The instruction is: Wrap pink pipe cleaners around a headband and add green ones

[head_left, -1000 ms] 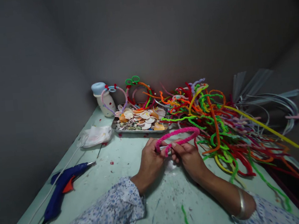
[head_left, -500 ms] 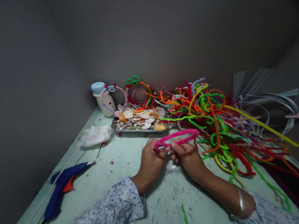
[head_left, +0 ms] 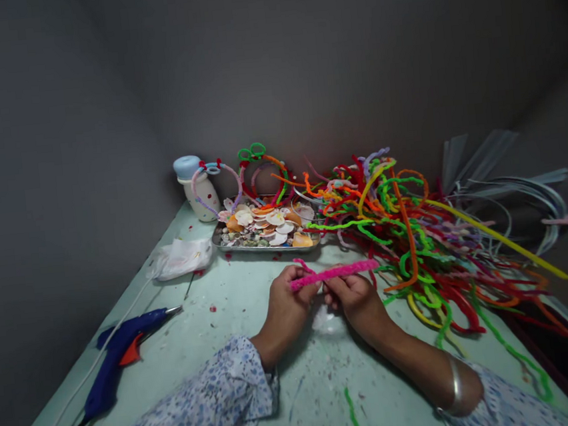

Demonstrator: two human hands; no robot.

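Observation:
A fuzzy pink loop (head_left: 350, 269) is held between both hands over the middle of the table, seen nearly edge-on, with a short pink end sticking up at its left. My left hand (head_left: 289, 306) pinches its left part, fingers closed. My right hand (head_left: 357, 300) has its fingers closed at the loop's near side, close to my left fingertips. What lies between the fingertips is too small to make out. A whitish, see-through lump (head_left: 327, 321) shows on the table just below the hands.
A metal tray of shells (head_left: 267, 247) sits behind the hands, with decorated rings (head_left: 195, 191) standing in it, beside a lidded bottle (head_left: 203, 197). Plastic packet (head_left: 182, 258) and blue glue gun (head_left: 104, 384) with cord are left. Tangled pipe cleaners (head_left: 406, 228) fill the right.
The pink loop has tipped from showing its opening to nearly edge-on, and its short end now points up at the left. Both hands have stayed in nearly the same place.

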